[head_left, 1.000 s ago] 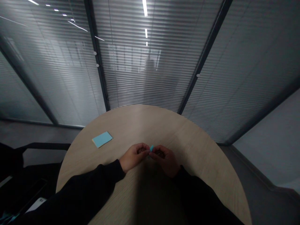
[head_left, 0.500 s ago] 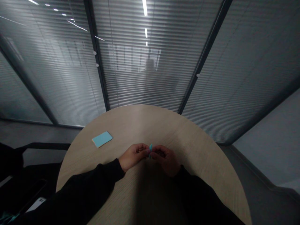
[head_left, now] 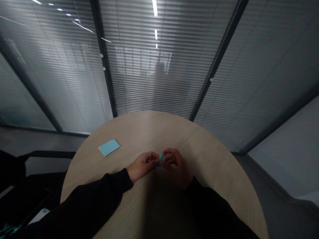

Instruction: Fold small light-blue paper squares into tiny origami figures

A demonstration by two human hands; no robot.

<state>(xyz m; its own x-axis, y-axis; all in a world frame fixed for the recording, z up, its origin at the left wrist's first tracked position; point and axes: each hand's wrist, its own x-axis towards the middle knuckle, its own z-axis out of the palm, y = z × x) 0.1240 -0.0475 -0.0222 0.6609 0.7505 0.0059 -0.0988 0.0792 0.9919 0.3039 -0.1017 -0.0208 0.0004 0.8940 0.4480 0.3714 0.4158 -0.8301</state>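
Above the middle of the wooden table, my left hand [head_left: 144,165] pinches a small blue-green piece of folded paper [head_left: 160,157] between thumb and fingertips. Most of the paper is covered by the fingers, so its exact shape is hard to make out. My right hand [head_left: 177,168] meets it from the other side, thumb and fingertips closed on its edge, with the fingers arched. To the left on the table lies a stack of light blue paper sheets [head_left: 109,147], apart from both hands.
The round table [head_left: 214,166] reaches to a glass wall with blinds [head_left: 154,93]. At the left is a dark chair [head_left: 47,166]. A white phone-like object [head_left: 40,215] lies at the lower left, beside the table.
My right hand's fingers have lifted and arched slightly around the paper, and its tip leans a little to the right. My left hand stays nearly still.
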